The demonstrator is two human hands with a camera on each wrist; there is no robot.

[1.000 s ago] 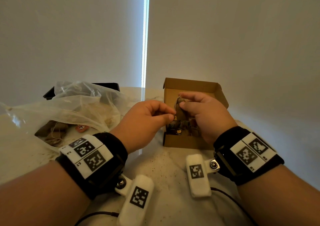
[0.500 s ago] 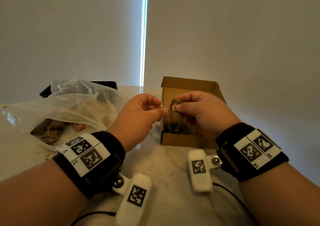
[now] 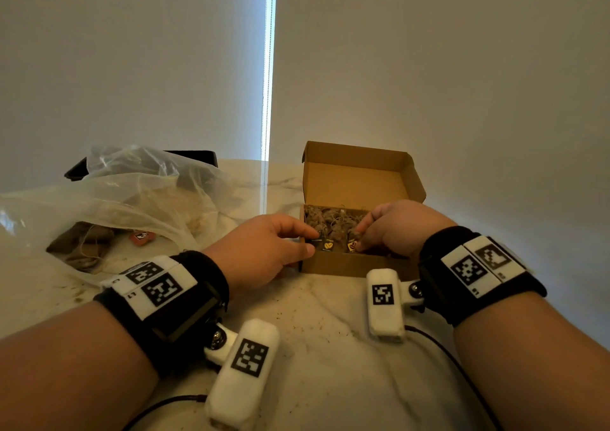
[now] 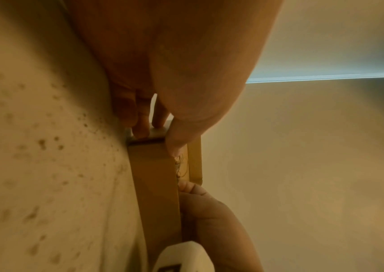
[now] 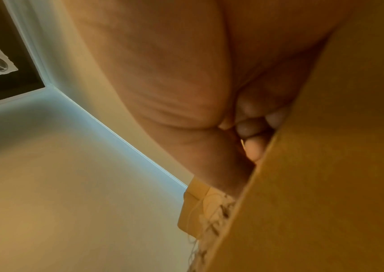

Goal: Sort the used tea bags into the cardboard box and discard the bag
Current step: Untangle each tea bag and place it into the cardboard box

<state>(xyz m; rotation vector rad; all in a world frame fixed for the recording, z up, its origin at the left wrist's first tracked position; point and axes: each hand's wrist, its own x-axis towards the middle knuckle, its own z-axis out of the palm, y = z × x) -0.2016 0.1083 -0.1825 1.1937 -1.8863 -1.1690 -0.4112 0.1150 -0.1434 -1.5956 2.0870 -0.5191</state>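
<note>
Left hand (image 3: 260, 252) fingers curl around the cardboard box's (image 3: 346, 264) near-left corner, thumb on the front wall. Right hand (image 3: 396, 229) fingertips, curled inside, are hidden; their grip cannot be told. Beyond them lie tea bags (image 3: 330, 221); farther left, the plastic bag (image 3: 132, 196).

The cardboard box (image 3: 333, 262) is matt brown card, plain inside the lid. The tea bags (image 3: 326, 222) in it look like crinkled, stained paper. The bag (image 3: 125, 193) at the counter's left edge is thin, clear, glossy plastic. The counter (image 3: 330, 338) is smooth, pale, veined stone, speckled with crumbs.
</note>
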